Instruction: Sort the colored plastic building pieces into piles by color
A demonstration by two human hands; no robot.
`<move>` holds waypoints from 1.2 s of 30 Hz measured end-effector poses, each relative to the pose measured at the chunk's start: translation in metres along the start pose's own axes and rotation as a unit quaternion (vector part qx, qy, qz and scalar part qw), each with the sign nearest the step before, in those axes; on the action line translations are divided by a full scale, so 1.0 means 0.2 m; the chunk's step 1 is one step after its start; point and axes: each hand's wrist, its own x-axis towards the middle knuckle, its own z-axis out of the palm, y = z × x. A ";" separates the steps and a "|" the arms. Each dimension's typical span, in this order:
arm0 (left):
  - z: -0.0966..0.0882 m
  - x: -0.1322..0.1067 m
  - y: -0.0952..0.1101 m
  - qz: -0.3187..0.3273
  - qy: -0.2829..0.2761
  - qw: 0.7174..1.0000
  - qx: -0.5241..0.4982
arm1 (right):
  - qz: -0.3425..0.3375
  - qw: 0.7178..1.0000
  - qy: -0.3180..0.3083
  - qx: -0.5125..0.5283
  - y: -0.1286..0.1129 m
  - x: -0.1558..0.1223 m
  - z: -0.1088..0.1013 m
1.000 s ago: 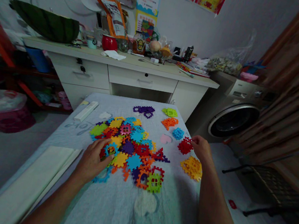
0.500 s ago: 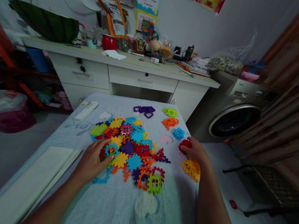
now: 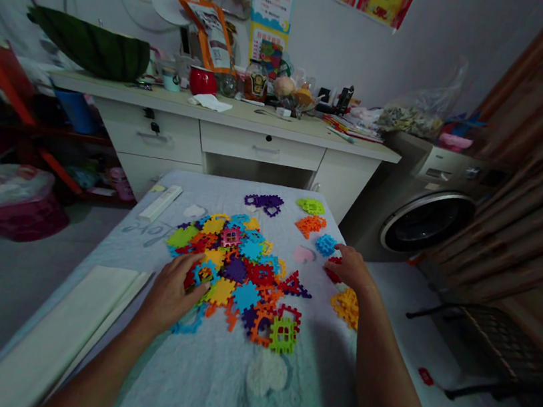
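A heap of colourful plastic interlocking pieces (image 3: 236, 270) with toothed edges lies on the cloth-covered table. At the heap's left edge rests my left hand (image 3: 172, 292), thumb and fingers spread around a blue toothed piece (image 3: 205, 273). My right hand (image 3: 352, 270) is over a small group of red pieces (image 3: 333, 270), its thumb and forefinger apart and touching them; the hand hides part of this group. Close by are separate clusters: yellow-orange pieces (image 3: 346, 306), blue pieces (image 3: 326, 244), orange pieces (image 3: 310, 225), green pieces (image 3: 310, 205) and purple pieces (image 3: 265, 202).
White folded boards (image 3: 56, 328) lie along the table's left side, with a narrow white box (image 3: 160, 203) beyond. A cluttered white desk (image 3: 243, 117) stands behind. To the right are a washing machine (image 3: 425, 218) and a low dark rack (image 3: 494, 343).
My right hand has shifted slightly left over the red pieces, covering more of them. My left hand stays at the heap's edge. The view has moved a little.
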 end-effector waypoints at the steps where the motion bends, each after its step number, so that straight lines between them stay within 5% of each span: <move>1: 0.00 0.00 0.00 -0.002 0.001 1.000 -0.002 | 0.006 1.000 -0.005 -0.003 -0.01 0.01 -0.01; 5: 0.00 0.00 0.01 -0.010 0.004 1.000 0.001 | 0.006 1.000 0.018 0.004 -0.08 0.03 -0.07; 8: 0.00 0.00 0.02 -0.012 0.007 1.000 0.020 | -0.055 0.996 0.032 0.063 -0.20 -0.01 -0.08; 13: -0.01 -0.01 0.03 -0.018 0.025 0.998 0.060 | -0.199 0.966 -0.103 0.129 -0.42 -0.15 -0.01; 16: -0.01 -0.01 0.04 -0.025 0.032 0.996 0.076 | -0.213 0.965 -0.134 0.071 -0.47 -0.21 0.04; 26: -0.01 -0.01 0.04 -0.028 0.013 0.998 0.056 | -0.213 0.970 -0.100 0.065 -0.37 -0.20 0.06; 36: 0.00 0.00 0.03 -0.013 0.015 0.999 0.049 | -0.012 0.997 0.060 0.037 0.04 -0.09 -0.06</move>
